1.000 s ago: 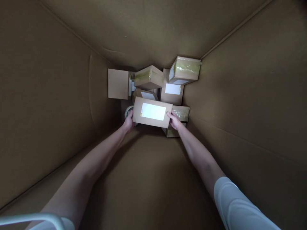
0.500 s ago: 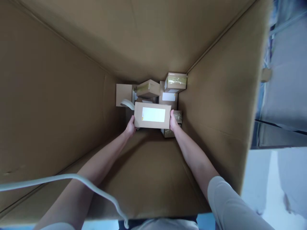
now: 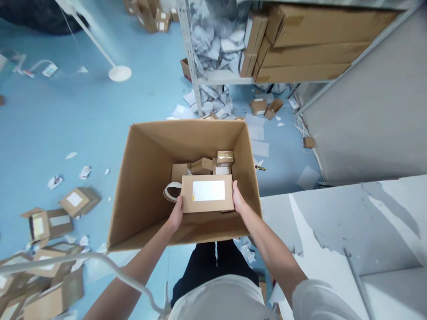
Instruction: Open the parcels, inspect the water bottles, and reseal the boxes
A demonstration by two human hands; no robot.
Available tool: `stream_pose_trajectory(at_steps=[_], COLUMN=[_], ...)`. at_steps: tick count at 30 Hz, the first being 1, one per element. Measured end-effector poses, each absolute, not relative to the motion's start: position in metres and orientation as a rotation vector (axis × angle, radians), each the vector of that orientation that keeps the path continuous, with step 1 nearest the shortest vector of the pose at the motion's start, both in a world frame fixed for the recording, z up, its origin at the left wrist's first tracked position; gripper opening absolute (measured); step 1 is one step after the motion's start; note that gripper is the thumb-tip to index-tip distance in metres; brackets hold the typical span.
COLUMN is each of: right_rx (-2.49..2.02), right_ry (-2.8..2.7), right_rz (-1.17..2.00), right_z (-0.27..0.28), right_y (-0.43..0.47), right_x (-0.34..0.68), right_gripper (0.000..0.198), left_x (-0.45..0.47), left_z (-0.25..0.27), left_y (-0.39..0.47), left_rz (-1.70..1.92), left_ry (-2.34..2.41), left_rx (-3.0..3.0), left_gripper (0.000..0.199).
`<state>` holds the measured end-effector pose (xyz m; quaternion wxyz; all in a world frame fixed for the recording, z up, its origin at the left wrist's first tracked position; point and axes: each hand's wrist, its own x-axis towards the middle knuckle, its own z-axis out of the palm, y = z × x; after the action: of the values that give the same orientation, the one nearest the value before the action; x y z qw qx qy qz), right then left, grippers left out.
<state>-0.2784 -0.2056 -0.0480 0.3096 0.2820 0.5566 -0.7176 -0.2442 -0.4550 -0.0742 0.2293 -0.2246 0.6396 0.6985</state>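
Observation:
Between my two hands is a small cardboard box point(image 3: 187, 195) with a white label on its upper face. My left hand point(image 3: 175, 214) grips its left end, and my right hand point(image 3: 238, 198) grips its right end. A pale curled strip point(image 3: 171, 191) sticks out at the box's left side; what it is attached to is hidden. Below the held box stands a large open carton point(image 3: 143, 178). Several smaller boxes lie on its bottom, among them a taped box point(image 3: 225, 158) in the far right corner and a tilted box point(image 3: 202, 166) beside it. The held box hides part of them.
Metal shelving point(image 3: 227, 80) behind the carton bears long flat boxes point(image 3: 310, 53) and crumpled paper. Loose boxes point(image 3: 80, 202) and paper scraps lie on the blue floor at left. A white surface point(image 3: 333, 222) is at right. A pale cable point(image 3: 110, 266) crosses the lower left.
The held box has come up from deep inside the large carton towards me. My view has drawn back, so the carton's rim and the room around it now show.

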Motion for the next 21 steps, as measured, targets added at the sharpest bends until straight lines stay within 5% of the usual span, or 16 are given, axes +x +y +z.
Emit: stream_pose_trajectory(at_steps=[7,21], right_rx=[0.756,1.088], right_ry=[1.416,1.538], right_rz=[-2.112,-2.471], right_z=[0.038,0.056], right_y=[-0.207,-0.19], right_x=[-0.208,-0.117], right_gripper=[0.076,0.064], left_x=[-0.195,-0.187], left_z=[0.001,0.022], left_y=[-0.466,-0.43], left_rz=[2.023,1.969], left_ry=[1.751,1.53], left_rx=[-0.392,-0.066], left_gripper=[0.081,0.074])
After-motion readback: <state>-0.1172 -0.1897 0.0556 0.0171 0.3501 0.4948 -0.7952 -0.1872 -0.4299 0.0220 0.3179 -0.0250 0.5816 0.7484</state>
